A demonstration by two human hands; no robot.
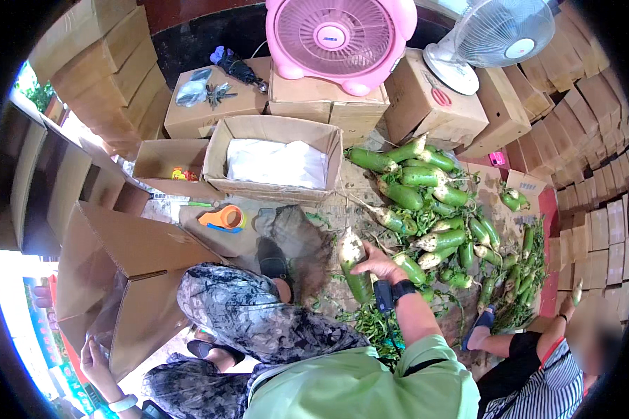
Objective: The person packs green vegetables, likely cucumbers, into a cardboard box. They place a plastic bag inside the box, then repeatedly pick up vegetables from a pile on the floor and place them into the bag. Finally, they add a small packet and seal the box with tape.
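Radish [355, 269], green with a white end, lies on the floor just ahead of the knees, right hand [377, 265] closed around it. Left hand [96, 363] grips the flap of an open cardboard box [129, 279]. Beyond: radish pile [440, 209], tape dispenser [222, 218], pink fan [339, 38].

open brown carton [276, 133] – centre | stacked brown cartons [594, 202] – right

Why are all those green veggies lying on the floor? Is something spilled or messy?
Yes, it looks messy. The green radishes lie in a loose heap on the floor, not in a box, with cut leaves scattered about. The right hand grips one radish. The left hand touches a cardboard box.
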